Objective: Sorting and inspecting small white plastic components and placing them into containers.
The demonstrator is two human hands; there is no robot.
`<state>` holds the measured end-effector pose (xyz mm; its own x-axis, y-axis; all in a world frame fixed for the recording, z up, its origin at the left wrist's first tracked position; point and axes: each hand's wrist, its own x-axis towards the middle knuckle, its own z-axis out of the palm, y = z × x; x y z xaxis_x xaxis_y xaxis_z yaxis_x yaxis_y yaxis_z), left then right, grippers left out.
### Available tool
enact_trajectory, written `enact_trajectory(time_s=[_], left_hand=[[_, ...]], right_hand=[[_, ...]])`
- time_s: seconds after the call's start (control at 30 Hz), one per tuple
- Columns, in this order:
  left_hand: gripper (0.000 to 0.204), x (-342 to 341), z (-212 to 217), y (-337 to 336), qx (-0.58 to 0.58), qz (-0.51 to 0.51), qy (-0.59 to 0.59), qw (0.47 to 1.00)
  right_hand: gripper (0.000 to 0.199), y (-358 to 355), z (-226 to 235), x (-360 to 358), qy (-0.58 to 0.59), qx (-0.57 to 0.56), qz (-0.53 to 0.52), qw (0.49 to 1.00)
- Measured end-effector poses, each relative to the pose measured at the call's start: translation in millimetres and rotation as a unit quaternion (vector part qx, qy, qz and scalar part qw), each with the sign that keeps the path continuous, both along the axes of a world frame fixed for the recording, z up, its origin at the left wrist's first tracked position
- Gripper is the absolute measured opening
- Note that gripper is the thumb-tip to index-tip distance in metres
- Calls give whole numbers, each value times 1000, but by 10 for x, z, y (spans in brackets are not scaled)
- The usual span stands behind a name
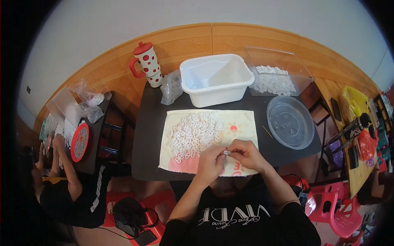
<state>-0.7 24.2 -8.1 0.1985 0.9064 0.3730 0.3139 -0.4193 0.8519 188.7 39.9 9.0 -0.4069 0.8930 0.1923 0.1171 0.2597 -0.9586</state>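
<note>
A small white plastic piece (226, 152) is pinched between the fingertips of my left hand (210, 163) and my right hand (248, 155). Both hands are closed and meet over the near part of a pale yellow towel (243, 141) with pink and red prints. On the towel's left half, just beyond my left hand, lies a loose pile of small white ring-like pieces (195, 133) with holes in them. My fingers cover part of the held piece, so its full shape does not show.
Behind the towel stand a white basin (217, 92), a crumpled clear bag (171, 87) and a red-dotted tumbler (148, 65). To the right are a clear box of white discs (273, 82), a round clear tray (289, 137) and a thin stick (267, 131). A co-worker (67, 192) sits left beside a red tray (74, 141).
</note>
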Motion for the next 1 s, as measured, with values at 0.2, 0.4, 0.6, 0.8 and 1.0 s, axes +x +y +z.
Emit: enact_trajectory(time_s=[0.2, 0.4, 0.6, 0.8, 1.0], left_hand=[[20, 40, 201, -75, 22, 25, 91, 995], [21, -1, 193, -66, 71, 48, 124, 989], [22, -53, 104, -59, 47, 29, 100, 993], [22, -60, 103, -53, 43, 21, 72, 996], [23, -85, 112, -33, 34, 8, 61, 997]], right_hand=[[15, 7, 1, -5, -87, 72, -8, 994], [15, 6, 50, -22, -142, 157, -7, 977], [14, -8, 15, -36, -138, 204, 0, 969], [14, -18, 61, -33, -119, 182, 7, 976], [13, 7, 42, -46, -108, 204, 7, 973]])
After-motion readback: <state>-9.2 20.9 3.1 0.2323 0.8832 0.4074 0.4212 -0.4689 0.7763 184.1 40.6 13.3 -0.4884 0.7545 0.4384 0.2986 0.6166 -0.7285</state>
